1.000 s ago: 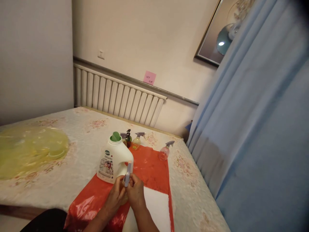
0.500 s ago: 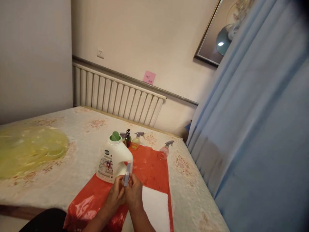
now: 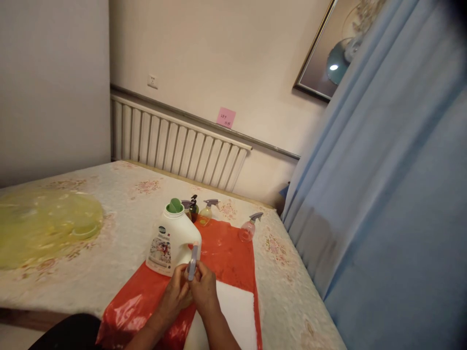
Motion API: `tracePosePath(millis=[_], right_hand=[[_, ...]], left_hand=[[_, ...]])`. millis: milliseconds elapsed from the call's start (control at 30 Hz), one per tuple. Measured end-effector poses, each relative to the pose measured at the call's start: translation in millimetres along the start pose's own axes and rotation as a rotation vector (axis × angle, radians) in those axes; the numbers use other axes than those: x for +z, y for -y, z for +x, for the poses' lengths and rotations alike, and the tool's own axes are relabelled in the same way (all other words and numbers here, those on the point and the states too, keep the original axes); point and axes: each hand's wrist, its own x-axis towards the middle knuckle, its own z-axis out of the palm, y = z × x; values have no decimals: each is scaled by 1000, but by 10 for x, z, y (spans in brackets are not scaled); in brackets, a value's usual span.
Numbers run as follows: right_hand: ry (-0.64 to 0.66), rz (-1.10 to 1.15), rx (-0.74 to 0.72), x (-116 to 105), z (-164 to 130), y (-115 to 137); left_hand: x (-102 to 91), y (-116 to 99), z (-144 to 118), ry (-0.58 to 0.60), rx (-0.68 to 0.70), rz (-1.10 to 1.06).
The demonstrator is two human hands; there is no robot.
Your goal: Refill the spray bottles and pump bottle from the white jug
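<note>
Your left hand and right hand together pinch a small grey spray-trigger head above the red plastic sheet. A slip could knock the uncapped white detergent jug just beside it.

White detergent jug standing just ahead of both hands, spray bottles clustered behind it, pink spray bottle apart at right, open red sheet between.

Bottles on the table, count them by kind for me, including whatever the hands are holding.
Spray bottles: 3, yellow, pink, and one held in both hands, the left hand and right hand, its trigger head showing.
Detergent jug: 1
Dark pump bottle: 1
Total: 5
</note>
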Motion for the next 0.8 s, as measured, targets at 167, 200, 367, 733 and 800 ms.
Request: tracePosePath(millis=[167,200,367,733,800], right_hand=[[39,0,-20,-32,-3,3],[37,-1,-18,-31,-1,-4],[-14,-1,8,6,2,-34],[-100,-21,32,84,-28,-4],[-116,-32,36,99,-35,-2]], left_hand=[[-2,9,7,7,-3,-59],[-3,14,7,9,0,-60],[8,58,-2,14,27,-68],[-8,5,-22,48,-18,-79],[-13,-4,-28,41,-17,-85]])
